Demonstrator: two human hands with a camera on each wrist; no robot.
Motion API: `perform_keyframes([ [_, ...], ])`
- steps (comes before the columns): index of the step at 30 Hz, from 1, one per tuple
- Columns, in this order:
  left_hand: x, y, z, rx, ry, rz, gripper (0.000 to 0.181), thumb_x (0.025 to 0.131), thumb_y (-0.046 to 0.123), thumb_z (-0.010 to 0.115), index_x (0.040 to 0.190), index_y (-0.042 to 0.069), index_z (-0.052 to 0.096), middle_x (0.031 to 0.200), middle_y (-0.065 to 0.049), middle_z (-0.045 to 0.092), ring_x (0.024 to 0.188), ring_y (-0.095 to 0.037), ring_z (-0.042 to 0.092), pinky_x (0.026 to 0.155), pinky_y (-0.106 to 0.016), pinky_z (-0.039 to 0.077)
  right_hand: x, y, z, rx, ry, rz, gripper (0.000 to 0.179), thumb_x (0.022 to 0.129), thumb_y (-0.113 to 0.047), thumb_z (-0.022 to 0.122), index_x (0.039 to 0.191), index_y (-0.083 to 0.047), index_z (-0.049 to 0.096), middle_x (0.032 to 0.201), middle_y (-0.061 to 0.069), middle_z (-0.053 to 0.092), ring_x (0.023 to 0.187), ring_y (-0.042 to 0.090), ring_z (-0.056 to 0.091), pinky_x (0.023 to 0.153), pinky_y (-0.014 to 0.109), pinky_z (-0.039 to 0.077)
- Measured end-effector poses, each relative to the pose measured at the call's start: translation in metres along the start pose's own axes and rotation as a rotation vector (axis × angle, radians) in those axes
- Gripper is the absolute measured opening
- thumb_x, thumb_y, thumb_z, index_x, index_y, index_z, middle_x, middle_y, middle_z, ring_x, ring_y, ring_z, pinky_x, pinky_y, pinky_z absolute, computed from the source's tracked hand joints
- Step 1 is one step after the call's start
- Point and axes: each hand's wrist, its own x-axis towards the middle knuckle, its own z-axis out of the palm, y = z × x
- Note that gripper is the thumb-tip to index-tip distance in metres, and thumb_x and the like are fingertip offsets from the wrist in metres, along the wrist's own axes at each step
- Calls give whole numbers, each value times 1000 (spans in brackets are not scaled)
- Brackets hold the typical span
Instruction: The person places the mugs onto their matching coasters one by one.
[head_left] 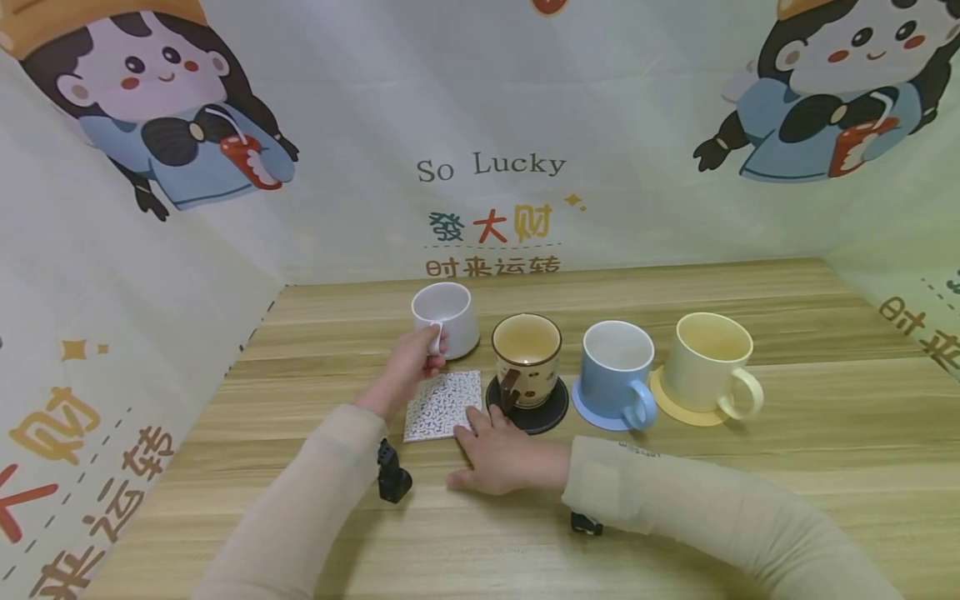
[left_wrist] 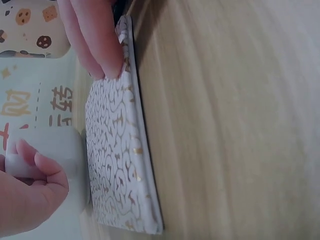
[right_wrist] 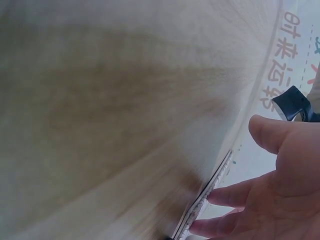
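Observation:
At the back left of the table, my left hand [head_left: 406, 368] grips the handle of a white mug [head_left: 461, 321]. The mug stands upright just behind a square, white patterned coaster [head_left: 442, 407]. In the left wrist view the fingers curl round the mug handle. My right hand [head_left: 504, 454] lies spread and palm down, with fingertips on the coaster's right edge; the left wrist view shows those fingertips [left_wrist: 112, 62] pressing on its top. Close to the right hand stands a cookie-print mug [head_left: 528, 350] with a dark brown handle, on a round black coaster [head_left: 551, 414].
Rightward in the row come a blue mug [head_left: 615, 379] on a blue coaster [head_left: 588, 415] and a pale yellow mug [head_left: 697, 379] on a yellow coaster [head_left: 693, 415]. Behind the wooden table [head_left: 847, 467] hangs a printed cloth [head_left: 352, 108]. Black wrist devices [head_left: 392, 473] sit at the sleeves.

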Motion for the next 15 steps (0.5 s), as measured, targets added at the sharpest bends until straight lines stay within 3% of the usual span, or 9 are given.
perform_keyframes([
  [15,0,-4,8,-54,133,31,24,98,17,36,99,-1,52,68,4,43,51,-4,36,49,-17,31,-1,0,-1,-4,-3,-6,69,88,-53,49,141,-11,36,150,14,21,134,43,19,107,46,26],
])
